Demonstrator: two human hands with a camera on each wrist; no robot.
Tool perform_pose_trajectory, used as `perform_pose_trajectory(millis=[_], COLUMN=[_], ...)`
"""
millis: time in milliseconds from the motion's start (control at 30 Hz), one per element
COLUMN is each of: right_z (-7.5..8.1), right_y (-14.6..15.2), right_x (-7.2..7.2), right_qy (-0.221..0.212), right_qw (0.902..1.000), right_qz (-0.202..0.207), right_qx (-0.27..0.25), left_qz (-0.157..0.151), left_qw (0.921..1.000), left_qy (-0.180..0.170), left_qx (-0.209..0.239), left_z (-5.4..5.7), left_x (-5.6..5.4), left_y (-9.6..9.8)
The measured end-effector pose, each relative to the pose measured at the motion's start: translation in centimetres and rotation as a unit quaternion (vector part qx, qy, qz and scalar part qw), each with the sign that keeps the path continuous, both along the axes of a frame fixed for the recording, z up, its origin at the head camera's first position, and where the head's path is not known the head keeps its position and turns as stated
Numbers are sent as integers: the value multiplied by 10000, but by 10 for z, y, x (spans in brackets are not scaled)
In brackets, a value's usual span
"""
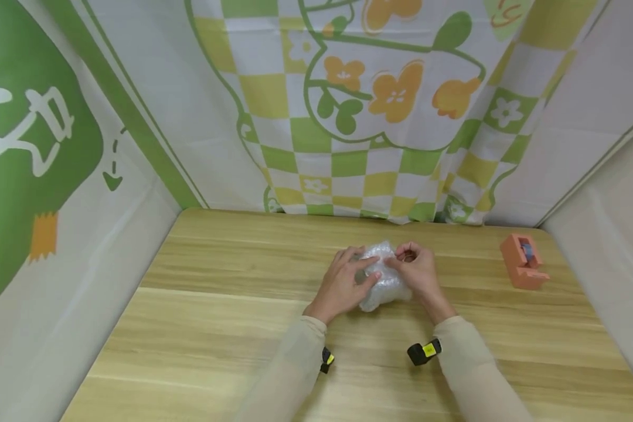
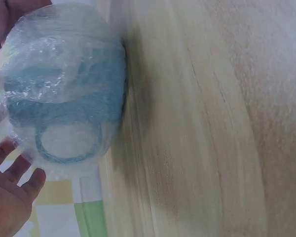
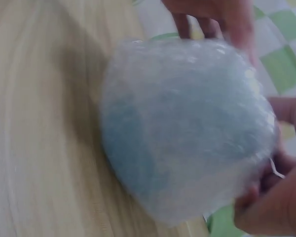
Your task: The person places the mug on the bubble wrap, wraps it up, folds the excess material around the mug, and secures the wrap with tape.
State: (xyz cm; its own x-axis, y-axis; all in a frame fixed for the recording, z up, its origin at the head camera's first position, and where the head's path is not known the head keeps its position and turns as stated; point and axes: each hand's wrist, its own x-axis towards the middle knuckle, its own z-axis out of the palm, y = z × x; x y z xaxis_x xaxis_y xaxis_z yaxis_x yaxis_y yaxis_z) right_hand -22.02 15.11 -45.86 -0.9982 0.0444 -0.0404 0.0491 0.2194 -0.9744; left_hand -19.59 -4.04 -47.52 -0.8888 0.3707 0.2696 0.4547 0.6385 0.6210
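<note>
A blue mug [image 2: 69, 111] stands on the table wrapped in clear bubble wrap [image 1: 387, 284]. In the left wrist view its ring-shaped handle [image 2: 69, 158] shows through the film. My left hand [image 1: 343, 284] rests on the wrap from the left, its fingers spread and fairly straight. On the other side, my right hand [image 1: 419, 272] has its fingers curled at the upper right of the bundle and pinches the edge of the wrap. A thin pale strip [image 3: 276, 169] shows by the right fingers in the right wrist view; its kind is unclear.
A coral tape dispenser [image 1: 524, 262] with a blue-centred roll stands at the right of the wooden table [image 1: 216, 334]. A checked, flowered curtain [image 1: 369, 158] hangs along the back edge. Pale fabric walls close in both sides.
</note>
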Motion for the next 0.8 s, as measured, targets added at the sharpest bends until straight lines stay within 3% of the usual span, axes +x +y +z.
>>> perform_pose_trajectory(millis=[267,467,633,800], right_z=[2,2,3,2], right_y=[-1,3,4,6], right_x=[0,3,7,18], right_qy=[355,-48,47,401], right_qw=[9965,9970,9927,9928], right_qz=[672,759,1038,695], right_qx=[355,174,608,886], left_qz=[-72,-144,-201,-324], left_qw=[9999,9992,9988,9986], left_qy=[-90,-384,-450,-413], left_qx=[41,-31,4,8], left_z=[4,3,3,6], left_x=[-4,-3,-3,-2], left_y=[-3,-6,-9,-16])
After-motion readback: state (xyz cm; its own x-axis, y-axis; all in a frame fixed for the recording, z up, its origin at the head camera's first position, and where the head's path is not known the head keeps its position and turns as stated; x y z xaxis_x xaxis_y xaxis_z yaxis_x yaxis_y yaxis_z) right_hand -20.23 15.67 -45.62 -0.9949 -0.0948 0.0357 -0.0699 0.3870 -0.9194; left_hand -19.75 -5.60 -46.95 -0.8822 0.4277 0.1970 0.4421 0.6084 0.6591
